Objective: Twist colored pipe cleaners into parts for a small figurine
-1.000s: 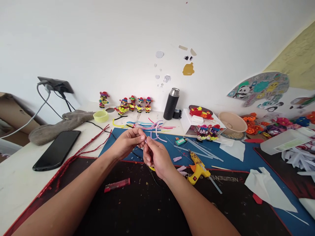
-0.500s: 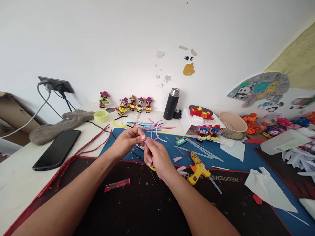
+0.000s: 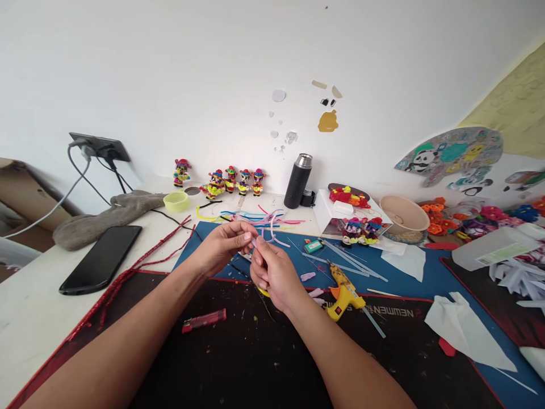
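Above the mat, my left hand (image 3: 227, 245) and my right hand (image 3: 276, 274) meet with fingertips pinched together. Between them is a lilac pipe cleaner (image 3: 254, 242), mostly covered by the fingers. A lilac strand (image 3: 273, 228) curves up just behind the fingertips; whether it belongs to the held piece I cannot tell. Short folded lilac pieces (image 3: 308, 276) lie to the right of my right hand, near a yellow glue gun (image 3: 344, 292). Several loose coloured pipe cleaners (image 3: 238, 216) are spread beyond the hands. A red translucent tool (image 3: 204, 321) rests below my left forearm.
Several small pipe-cleaner figures (image 3: 216, 183) stand along the wall, left of a black flask (image 3: 298, 182). A phone (image 3: 101, 260) and red twisted strands (image 3: 131, 271) lie at left. Clear glue sticks (image 3: 353, 261), a white box (image 3: 327, 213) and a bowl (image 3: 404, 213) are at right.
Both hands stay pinched together on the lilac piece; the fingertips have shifted slightly. The whole view has moved a few pixels, and nothing else visibly differs.
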A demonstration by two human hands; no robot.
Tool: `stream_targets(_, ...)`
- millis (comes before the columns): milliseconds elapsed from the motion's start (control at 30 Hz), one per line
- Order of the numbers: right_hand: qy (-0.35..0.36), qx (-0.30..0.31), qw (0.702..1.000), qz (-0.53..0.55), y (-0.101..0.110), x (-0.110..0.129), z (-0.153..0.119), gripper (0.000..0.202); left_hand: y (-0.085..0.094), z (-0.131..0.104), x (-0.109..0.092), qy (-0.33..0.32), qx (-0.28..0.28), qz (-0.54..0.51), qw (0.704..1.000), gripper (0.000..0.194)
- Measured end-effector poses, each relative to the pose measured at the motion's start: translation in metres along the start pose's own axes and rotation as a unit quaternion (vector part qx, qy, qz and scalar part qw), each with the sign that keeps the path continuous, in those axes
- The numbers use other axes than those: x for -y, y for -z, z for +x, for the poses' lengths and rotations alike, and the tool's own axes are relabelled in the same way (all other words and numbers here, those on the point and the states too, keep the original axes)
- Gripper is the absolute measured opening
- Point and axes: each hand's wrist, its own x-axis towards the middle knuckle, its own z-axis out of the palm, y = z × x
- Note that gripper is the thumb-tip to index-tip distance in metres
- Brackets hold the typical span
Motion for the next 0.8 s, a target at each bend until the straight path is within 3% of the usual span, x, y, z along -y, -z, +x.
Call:
stream_targets(233, -0.023, 0.001, 1.000, 0.008, 0.0007, -0.0009, 0.0002, 0.059, -0.0020, -0.0002, -0.0020, -0.016, -0.003, 0.023, 1.000, 0.035)
stream_targets(533, -0.002, -0.009, 0.999, -0.051, -0.0009, -0.0028, -0.0021, 0.056, -0.0016, -0.0007, -0.0032, -0.019, -0.014, 0.072, 0.997, 0.041)
stream_targets(800, 0.003, 0.010, 0.999, -0.034, -0.0027, -0.0041, -0.0019, 0.059, -0.0046, -0.0012, 0.0001, -0.036, -0.016, 0.046, 0.998, 0.039)
